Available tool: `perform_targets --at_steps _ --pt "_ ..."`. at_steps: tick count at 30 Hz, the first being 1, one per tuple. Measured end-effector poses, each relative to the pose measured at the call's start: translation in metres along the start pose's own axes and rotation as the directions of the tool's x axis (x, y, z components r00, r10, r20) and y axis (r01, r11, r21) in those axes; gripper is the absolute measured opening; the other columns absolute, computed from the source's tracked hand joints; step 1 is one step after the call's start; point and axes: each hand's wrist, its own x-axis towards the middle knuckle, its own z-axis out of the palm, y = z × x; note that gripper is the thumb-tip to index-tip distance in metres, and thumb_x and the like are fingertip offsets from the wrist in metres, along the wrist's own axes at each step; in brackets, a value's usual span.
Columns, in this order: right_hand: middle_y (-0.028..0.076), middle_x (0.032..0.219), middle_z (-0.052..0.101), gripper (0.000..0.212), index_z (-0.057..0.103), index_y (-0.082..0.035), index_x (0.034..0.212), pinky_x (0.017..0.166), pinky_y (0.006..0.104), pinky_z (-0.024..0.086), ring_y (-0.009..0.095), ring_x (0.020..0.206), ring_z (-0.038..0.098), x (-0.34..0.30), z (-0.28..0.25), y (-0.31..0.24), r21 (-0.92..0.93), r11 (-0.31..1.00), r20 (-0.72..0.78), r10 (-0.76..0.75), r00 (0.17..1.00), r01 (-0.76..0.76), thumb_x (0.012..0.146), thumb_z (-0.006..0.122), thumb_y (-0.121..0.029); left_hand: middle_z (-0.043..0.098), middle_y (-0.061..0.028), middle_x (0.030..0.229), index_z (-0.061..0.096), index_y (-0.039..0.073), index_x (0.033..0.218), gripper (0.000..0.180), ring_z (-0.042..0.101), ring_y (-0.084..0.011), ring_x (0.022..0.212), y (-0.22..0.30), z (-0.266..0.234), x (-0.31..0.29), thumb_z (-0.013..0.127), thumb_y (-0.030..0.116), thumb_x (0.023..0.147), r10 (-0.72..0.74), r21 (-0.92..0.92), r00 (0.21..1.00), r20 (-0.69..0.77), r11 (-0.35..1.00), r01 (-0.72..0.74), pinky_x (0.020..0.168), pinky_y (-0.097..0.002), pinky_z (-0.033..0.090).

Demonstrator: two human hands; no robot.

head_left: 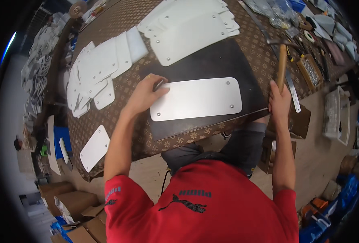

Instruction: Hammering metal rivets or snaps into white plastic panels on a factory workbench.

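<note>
With the left hand (pixel 147 95) pinning the white panel (pixel 196 99) on the dark mat (pixel 212 65) and the right hand (pixel 279 101) clenched around the hammer (pixel 282 60), a stray blow could hit the fingers.

A matt, smooth white plastic-looking sheet (pixel 196 98) with small metal rivets at its corners is seen on a dark, dull board (pixel 212 73). The hammer (pixel 282 60) shows a wooden handle and metal head. The table (pixel 122 16) is covered in patterned brown cloth.
</note>
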Motion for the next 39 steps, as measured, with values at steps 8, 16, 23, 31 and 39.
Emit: perform_targets --at_steps 8,16,23,31,39 --pt "-0.007 0.058 0.041 0.024 0.050 -0.011 0.087 0.034 0.0216 0.027 0.003 0.040 0.037 -0.072 -0.009 -0.027 -0.059 0.998 0.070 -0.002 0.998 0.006 0.102 0.062 -0.025 0.072 -0.0056 0.099 0.071 -0.002 0.112 0.024 0.065 -0.0105 0.087 -0.013 0.006 -0.042 0.072 0.009 0.091 -0.475 -0.681 0.820 -0.321 0.717 0.149 0.083 -0.0272 0.051" --pt "-0.006 0.064 0.046 0.021 0.056 -0.005 0.087 0.047 0.0226 0.034 0.003 0.053 0.042 -0.109 0.055 -0.037 -0.242 0.891 0.393 -0.273 0.878 0.385 0.101 0.064 -0.020 0.073 -0.0037 0.099 0.072 -0.001 0.109 0.024 0.065 -0.0109 0.086 -0.016 0.020 -0.027 0.075 0.006 0.087 -0.373 -0.696 0.871 -0.320 0.717 0.051 0.083 -0.0278 0.051" --pt "0.005 0.081 0.062 0.015 0.063 0.000 0.093 0.057 0.0292 0.043 0.012 0.069 0.055 -0.122 0.065 -0.145 -0.351 0.654 0.408 -0.538 0.738 0.671 0.096 0.067 -0.015 0.072 -0.0074 0.090 0.073 0.002 0.106 0.022 0.066 -0.0125 0.084 -0.017 0.028 -0.036 0.075 0.007 0.085 -0.389 -0.536 0.875 -0.289 0.823 0.189 0.080 -0.0272 0.051" --pt "0.001 0.072 0.061 0.021 0.059 -0.001 0.091 0.052 0.0323 0.039 0.015 0.060 0.055 -0.099 0.115 -0.104 -0.523 0.662 0.749 0.057 0.660 0.536 0.098 0.064 -0.020 0.072 -0.0095 0.091 0.073 0.001 0.104 0.021 0.064 -0.0151 0.078 -0.015 0.046 -0.031 0.075 0.011 0.086 -0.296 -0.468 0.884 -0.360 0.878 0.103 0.074 -0.0294 0.051" --pt "-0.007 0.067 0.048 0.017 0.058 -0.005 0.096 0.046 0.0203 0.030 0.001 0.054 0.041 -0.131 0.058 -0.107 -0.259 0.929 0.579 -0.071 0.812 0.266 0.101 0.063 -0.021 0.071 -0.0080 0.089 0.073 0.001 0.105 0.020 0.064 -0.0124 0.081 0.006 0.023 -0.064 0.075 0.009 0.086 -0.398 -0.699 0.860 -0.320 0.712 0.069 0.076 -0.0285 0.051"
